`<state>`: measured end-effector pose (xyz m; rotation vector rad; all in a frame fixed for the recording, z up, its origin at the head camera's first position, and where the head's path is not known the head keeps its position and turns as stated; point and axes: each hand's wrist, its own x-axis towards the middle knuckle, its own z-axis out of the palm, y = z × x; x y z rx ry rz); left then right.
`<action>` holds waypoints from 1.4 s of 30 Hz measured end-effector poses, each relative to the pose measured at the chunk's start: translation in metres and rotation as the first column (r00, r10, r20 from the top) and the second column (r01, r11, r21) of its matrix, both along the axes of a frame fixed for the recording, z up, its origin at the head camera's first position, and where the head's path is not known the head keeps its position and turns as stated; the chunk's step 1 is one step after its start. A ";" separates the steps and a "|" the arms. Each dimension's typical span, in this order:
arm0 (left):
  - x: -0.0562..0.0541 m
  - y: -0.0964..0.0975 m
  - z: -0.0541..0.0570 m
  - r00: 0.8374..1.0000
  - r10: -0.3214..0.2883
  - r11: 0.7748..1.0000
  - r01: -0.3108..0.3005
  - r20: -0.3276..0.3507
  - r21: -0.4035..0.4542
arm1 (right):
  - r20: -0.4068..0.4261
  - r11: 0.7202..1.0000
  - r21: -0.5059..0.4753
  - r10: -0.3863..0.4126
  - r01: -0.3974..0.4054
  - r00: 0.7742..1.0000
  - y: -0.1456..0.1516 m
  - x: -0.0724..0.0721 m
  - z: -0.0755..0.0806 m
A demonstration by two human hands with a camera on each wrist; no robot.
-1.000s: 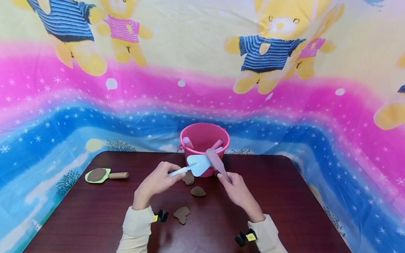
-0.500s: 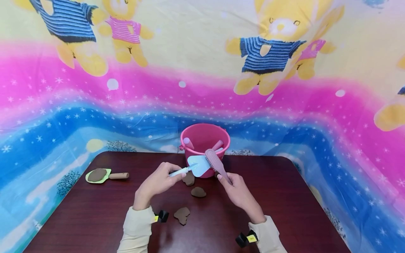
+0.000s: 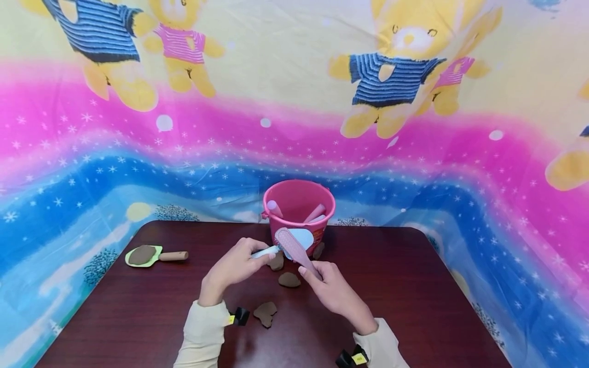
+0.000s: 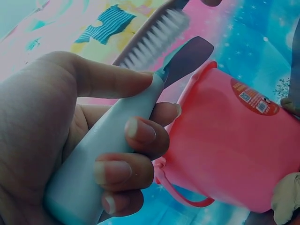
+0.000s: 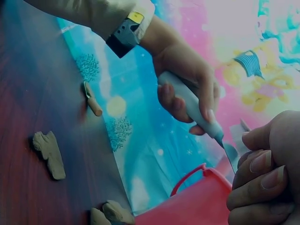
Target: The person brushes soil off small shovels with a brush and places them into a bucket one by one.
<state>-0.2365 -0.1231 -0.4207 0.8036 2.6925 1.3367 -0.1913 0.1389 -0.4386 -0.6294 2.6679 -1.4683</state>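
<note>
My left hand (image 3: pixel 233 265) grips the pale handle of a small light-blue trowel (image 3: pixel 302 238), its thumb near the neck in the left wrist view. The trowel's blade is raised in front of a pink bucket (image 3: pixel 299 198). In my right hand (image 3: pixel 335 290) is a mauve brush (image 3: pixel 291 244), held by its handle. The brush head crosses over the trowel near the neck in the head view, hiding part of the blade. White bristles (image 4: pixel 159 40) face the trowel in the left wrist view. My right fingers hide the brush handle in the right wrist view.
Several brown clay-like lumps, such as one nearer piece (image 3: pixel 265 313) and one middle piece (image 3: pixel 289 279), lie on the dark table (image 3: pixel 414 296). At the left, a green scoop (image 3: pixel 156 250) with a wooden handle carries another lump (image 3: pixel 142 254). Pink handles (image 3: pixel 274 208) stick up inside the bucket.
The brush has moved left across the trowel, from the blade's right side toward its neck, with my right hand shifting left and slightly nearer. My left hand has barely moved.
</note>
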 end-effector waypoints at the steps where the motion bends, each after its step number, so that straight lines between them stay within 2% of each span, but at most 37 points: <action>1: 0.000 0.000 0.000 1.000 -0.002 1.000 0.002 -0.010 -0.004 | -0.005 1.000 -0.002 0.009 -0.009 1.000 -0.001 0.000 0.000; 6: -0.001 0.001 -0.002 0.999 -0.013 1.000 0.013 -0.034 -0.013 | -0.017 1.000 0.003 0.012 -0.012 1.000 -0.003 0.000 -0.002; 15: 0.000 0.000 -0.002 1.000 0.007 0.999 -0.008 -0.025 -0.033 | 0.012 1.000 0.020 -0.023 0.023 1.000 0.001 -0.003 -0.004; 29: 0.003 -0.005 0.001 1.000 0.016 1.000 -0.016 0.007 -0.006 | -0.003 0.997 0.004 -0.081 0.081 0.997 0.010 -0.009 -0.005; 42: 0.002 -0.014 0.002 1.000 0.011 1.000 -0.011 -0.005 0.025 | 0.020 0.991 -0.028 -0.131 0.132 0.991 0.024 -0.017 -0.006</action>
